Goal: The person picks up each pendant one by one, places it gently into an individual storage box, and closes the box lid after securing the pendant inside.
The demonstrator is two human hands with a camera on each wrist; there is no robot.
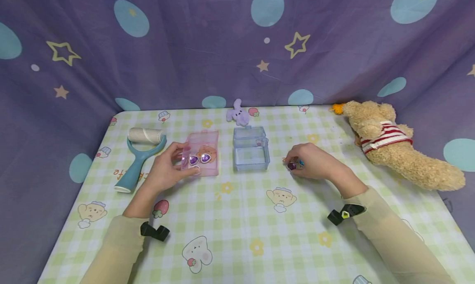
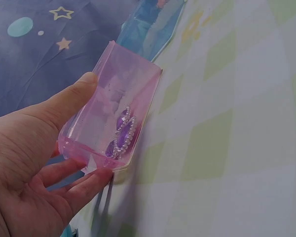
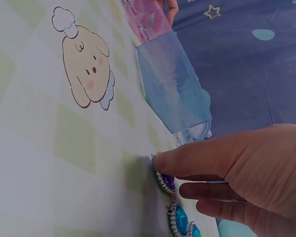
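My left hand (image 1: 165,167) grips a pink translucent plastic box (image 1: 212,168) by its left side, thumb and fingers on opposite edges. Inside it lie two purple gems (image 1: 205,158) with silver beaded rims. To its right stands a pale blue clear box (image 1: 252,164) with its lid raised. My right hand (image 1: 315,162) is low over the table, thumb and fingertips pinching a purple gem (image 3: 166,182) with a beaded rim. Blue gems (image 3: 181,218) of the same kind lie just beside those fingers, partly hidden by the hand in the head view.
A lint roller (image 1: 135,166) with a teal handle lies left of my left hand. A small lilac plush (image 1: 239,114) sits at the back edge. At the right lies a tan plush toy (image 1: 386,139) in a striped top. A purple curtain (image 1: 208,49) hangs behind the checked tablecloth (image 1: 237,230).
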